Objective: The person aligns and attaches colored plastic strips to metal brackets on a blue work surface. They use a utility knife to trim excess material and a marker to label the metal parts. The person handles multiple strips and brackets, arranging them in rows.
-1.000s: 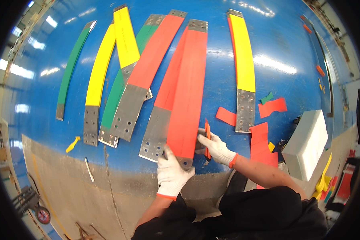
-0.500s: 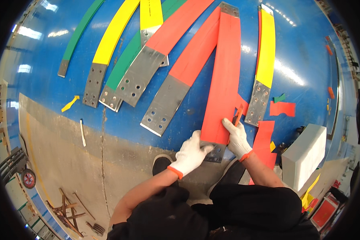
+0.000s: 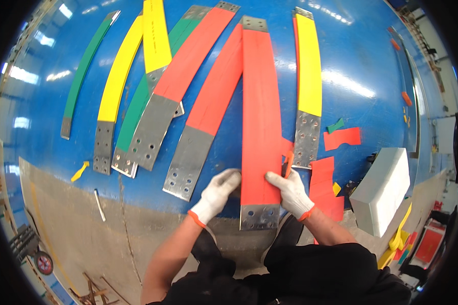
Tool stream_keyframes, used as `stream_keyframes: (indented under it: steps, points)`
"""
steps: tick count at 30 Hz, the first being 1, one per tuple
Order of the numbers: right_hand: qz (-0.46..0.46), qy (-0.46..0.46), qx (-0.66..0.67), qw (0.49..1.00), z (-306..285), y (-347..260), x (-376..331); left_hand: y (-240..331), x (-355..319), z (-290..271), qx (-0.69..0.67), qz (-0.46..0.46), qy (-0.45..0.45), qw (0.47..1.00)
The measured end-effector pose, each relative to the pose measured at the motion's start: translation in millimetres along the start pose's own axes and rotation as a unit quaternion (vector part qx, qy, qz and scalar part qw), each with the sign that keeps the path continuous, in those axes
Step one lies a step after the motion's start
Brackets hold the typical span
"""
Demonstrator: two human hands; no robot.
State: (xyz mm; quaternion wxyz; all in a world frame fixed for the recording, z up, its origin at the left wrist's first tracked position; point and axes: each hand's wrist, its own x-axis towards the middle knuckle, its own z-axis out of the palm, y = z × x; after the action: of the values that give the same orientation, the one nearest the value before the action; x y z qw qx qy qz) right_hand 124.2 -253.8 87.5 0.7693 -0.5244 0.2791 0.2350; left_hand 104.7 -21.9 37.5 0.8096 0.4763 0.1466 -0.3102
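Observation:
A flat metal bar in a red sleeve (image 3: 260, 122) lies lengthwise before me, its bare drilled end (image 3: 259, 217) pointing toward me. My left hand (image 3: 213, 195), in a white knit glove with an orange cuff, is closed at the bar's left edge; its fingertips are partly hidden there. On the opposite edge, my gloved right hand (image 3: 292, 193) rests its thumb on the red sleeve. An orange tool (image 3: 288, 163), which looks like a utility knife, sticks up from that hand. Another red-sleeved bar (image 3: 213, 94) lies slantwise on the left.
More bars in yellow (image 3: 309, 66), green (image 3: 81, 76) and red sleeves lie on the blue surface (image 3: 361, 112). Red offcuts (image 3: 342, 138) and a white block (image 3: 381, 190) are to the right. A white stick (image 3: 100, 205) and a yellow scrap (image 3: 80, 171) lie left.
My left hand has moved from the bar's bare end to its left side edge. The right hand stays at the right edge with the orange tool. The whole view has shifted.

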Motion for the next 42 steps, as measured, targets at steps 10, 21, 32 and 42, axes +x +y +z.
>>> stream_keyframes:
  steps: [10,21,32,42]
  points:
    - [0.011,-0.013,-0.036,0.999,2.3,-25.2,-24.8,88.5,171.6,38.2,-0.270,-0.035,-0.182,0.945]
    - [0.006,-0.039,-0.203,0.978,-17.2,-60.6,-83.2,97.1,135.0,83.4,-0.202,0.025,-0.252,0.946]
    - [-0.080,-0.243,-0.417,0.872,-67.9,-102.7,-103.5,77.3,14.8,4.8,-0.195,0.269,-0.172,0.927]
    - [-0.089,-0.291,-0.676,0.671,-34.7,-137.3,-54.5,67.3,-195.8,-122.2,-0.223,0.428,0.119,0.868]
